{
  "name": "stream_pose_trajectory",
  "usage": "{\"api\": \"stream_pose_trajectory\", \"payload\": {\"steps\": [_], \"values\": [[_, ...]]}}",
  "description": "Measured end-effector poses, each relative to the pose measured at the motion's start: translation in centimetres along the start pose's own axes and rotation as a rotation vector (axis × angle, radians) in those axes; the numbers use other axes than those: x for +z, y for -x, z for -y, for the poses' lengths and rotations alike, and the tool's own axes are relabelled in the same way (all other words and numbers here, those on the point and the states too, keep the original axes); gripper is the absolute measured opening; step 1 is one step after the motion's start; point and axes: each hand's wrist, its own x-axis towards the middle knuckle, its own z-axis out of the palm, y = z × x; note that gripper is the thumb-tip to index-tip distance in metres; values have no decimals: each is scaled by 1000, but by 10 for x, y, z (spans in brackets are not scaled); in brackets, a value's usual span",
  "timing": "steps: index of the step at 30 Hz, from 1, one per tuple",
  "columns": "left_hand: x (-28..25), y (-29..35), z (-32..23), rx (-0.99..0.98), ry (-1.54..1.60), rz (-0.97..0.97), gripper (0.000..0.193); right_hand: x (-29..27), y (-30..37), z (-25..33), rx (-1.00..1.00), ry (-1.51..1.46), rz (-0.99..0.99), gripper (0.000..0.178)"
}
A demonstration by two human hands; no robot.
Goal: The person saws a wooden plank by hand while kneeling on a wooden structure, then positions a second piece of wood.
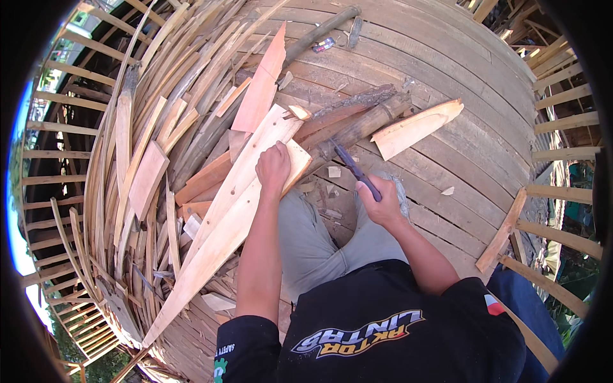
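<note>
My left hand (pixel 273 167) is closed on a long pale wooden board (pixel 230 210) with several knots, near its upper end. The board slants from the lower left up to a log and tapers at its lower end. A second pale piece lies against its right side, by my wrist. My right hand (pixel 380 201) grips a dark, slim-handled tool (pixel 350 165) above my right thigh. Its far end reaches a bark-covered log (pixel 364 131); that end is dark against the wood, so its kind is unclear.
Stacked strips and offcuts (pixel 191 70) curve along the left. A reddish plank (pixel 263 80) lies beyond my left hand. A split pale slab (pixel 418 127) rests right of the log. Chips lie on the slatted floor (pixel 466 172). Wooden railings (pixel 565 156) stand at the right.
</note>
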Motion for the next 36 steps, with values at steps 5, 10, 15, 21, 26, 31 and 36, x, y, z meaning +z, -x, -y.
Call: {"api": "stream_pose_trajectory", "payload": {"steps": [5, 10, 15, 21, 26, 31, 36], "values": [[3, -6, 14, -25, 39, 15, 55, -73, 25, -57, -127, 204, -301, 27], [-5, -6, 14, 90, 79, -38, 48, -124, 69, -161, 249, 512, -681, 29], [-16, 13, 32, 168, 57, -32, 41, -152, 151, -261, 618, 1080, -641, 44], [-36, 55, 75, -14, 29, -41, 44, -130, 207, -290, 682, 1057, -247, 38], [-45, 70, 96, -115, 104, -4, 45, -131, 213, -367, 656, 1083, 182, 49], [-58, 81, 84, -125, 181, 25, 45, -126, 183, -352, 760, 978, 267, 42], [-72, 102, 64, -57, 189, -77, 41, -123, 81, -316, 557, 847, -50, 32]]}}
